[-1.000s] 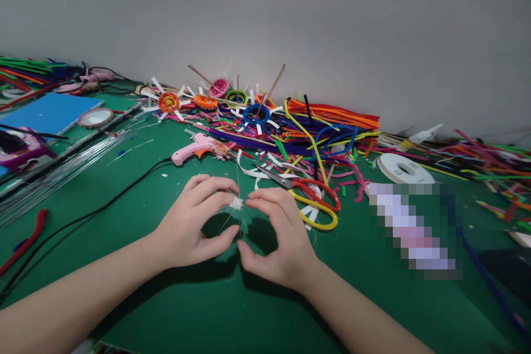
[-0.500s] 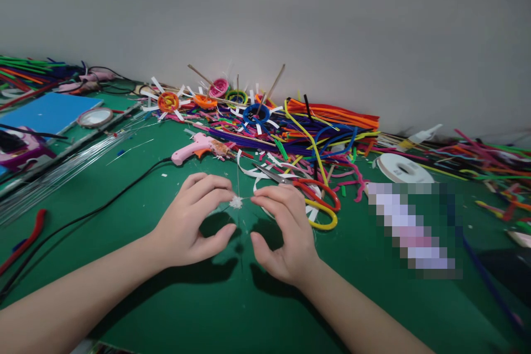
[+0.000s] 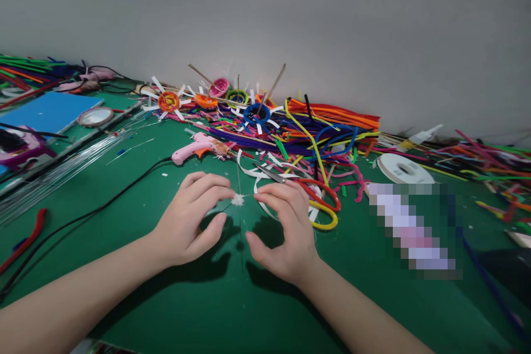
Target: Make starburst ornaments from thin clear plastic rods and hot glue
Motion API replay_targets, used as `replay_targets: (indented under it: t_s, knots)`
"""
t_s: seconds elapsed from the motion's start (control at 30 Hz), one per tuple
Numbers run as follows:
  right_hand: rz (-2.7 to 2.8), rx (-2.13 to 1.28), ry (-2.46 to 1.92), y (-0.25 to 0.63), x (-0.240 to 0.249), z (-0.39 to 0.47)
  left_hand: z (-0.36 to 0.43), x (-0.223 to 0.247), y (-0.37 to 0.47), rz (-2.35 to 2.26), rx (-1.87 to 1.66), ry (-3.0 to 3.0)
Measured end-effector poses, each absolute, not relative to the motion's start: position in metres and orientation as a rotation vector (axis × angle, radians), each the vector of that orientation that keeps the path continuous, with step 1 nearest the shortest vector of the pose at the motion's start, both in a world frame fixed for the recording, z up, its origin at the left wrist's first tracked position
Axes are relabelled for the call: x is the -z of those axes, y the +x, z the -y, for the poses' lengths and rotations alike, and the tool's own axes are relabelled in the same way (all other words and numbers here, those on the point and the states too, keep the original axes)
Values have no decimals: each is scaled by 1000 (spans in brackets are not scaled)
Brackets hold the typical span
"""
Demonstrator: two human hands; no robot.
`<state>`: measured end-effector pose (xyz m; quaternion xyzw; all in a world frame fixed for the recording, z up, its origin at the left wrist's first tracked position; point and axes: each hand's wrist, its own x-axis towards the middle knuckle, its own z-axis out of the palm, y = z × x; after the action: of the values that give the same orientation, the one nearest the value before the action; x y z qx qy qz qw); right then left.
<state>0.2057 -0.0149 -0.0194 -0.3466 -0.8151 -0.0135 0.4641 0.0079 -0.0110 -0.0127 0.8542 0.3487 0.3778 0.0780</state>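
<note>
Over the green table [image 3: 249,310], left hand [image 3: 193,218] and right hand [image 3: 288,227] curve, thumbs spread from fingers. Between their fingertips, at the left hand's two o'clock: a white, ragged cluster [image 3: 238,199], thin wires [image 3: 239,177] radiating toward twelve, three and eight.

Tabletop [image 3: 249,315]: green, spread beneath the left hand [image 3: 191,220] and right hand [image 3: 292,229].
Pink glue gun [image 3: 188,150]: lay just beyond the left hand.
Scissors [image 3: 326,227]: lay just beyond the right hand.
White spool [image 3: 417,175]: lay farther right.
Pipe cleaners [image 3: 340,113]: were heaped beyond both hands.
</note>
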Motion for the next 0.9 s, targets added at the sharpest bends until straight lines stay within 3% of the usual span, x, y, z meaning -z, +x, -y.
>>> replay_targets:
  t_s: [0.9]
  knots:
    - [2053,-19,-889,205,24,16,12,14,13,-1125,-1139,2628]
